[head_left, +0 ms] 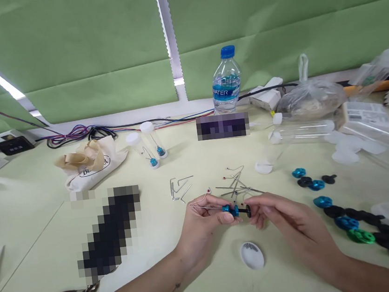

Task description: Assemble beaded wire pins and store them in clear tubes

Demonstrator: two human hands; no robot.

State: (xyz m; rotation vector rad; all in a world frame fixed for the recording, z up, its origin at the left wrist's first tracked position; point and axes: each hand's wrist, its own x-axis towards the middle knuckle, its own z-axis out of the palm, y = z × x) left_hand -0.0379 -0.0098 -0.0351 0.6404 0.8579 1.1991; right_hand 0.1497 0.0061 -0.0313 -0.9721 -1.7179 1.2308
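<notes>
A small blue metal part (230,210) with a black disc-ended stem (244,212) and a thin bent wire (206,207) is pinched in my left hand (203,224). The wire runs leftward from the part and bends back to a small red-tipped end. My right hand (290,219) is at the black disc, fingers curled; whether they grip anything is hard to see. Behind the hands lie loose thin rods and wires (236,185). Several L-shaped hex keys (180,187) are to the left. A small white dish (252,255) with tiny pieces sits in front.
Blue, black and green parts (361,235) line the right side. Two clear tubes (150,146) stand behind, left of a water bottle (226,86). A cloth pouch (93,164), cables (74,135), a plastic bag (310,97) and lying tubes (301,131) are farther back.
</notes>
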